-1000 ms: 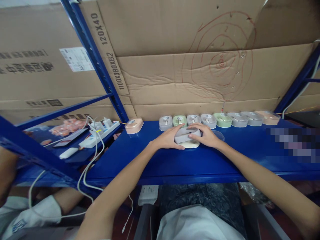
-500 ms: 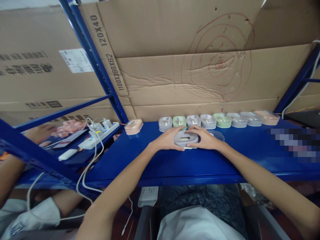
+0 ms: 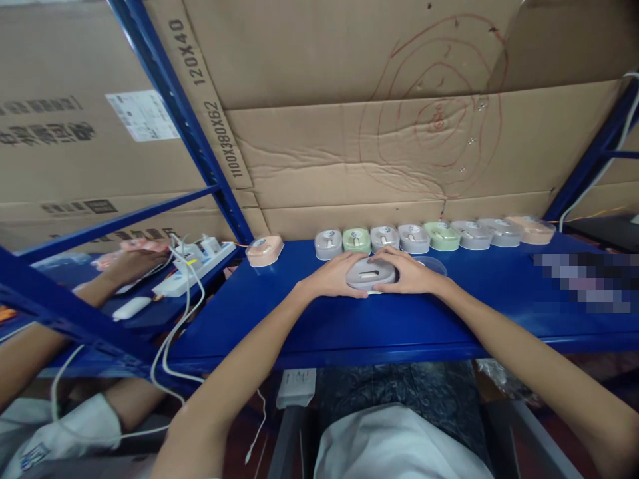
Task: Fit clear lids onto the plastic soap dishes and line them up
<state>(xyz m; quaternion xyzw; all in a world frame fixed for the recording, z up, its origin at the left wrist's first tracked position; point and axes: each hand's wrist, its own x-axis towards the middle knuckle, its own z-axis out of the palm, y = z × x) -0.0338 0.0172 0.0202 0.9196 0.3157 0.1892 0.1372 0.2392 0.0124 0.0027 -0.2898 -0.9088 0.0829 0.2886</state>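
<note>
Our left hand [image 3: 335,277] and right hand [image 3: 408,273], both gripping a grey slotted case [image 3: 370,273] near frame centre, blue bench [image 3: 309,336] below

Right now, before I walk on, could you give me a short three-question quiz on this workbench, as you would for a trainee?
1. True or false: the left hand and the right hand are both on the gray rounded case.
2. How many green boxes stand in the row along the cardboard wall?
3. What color is the lone box set apart at the row's left?
A) green
B) peach
C) gray

Key: 1. True. 2. Two. 3. B.
</note>
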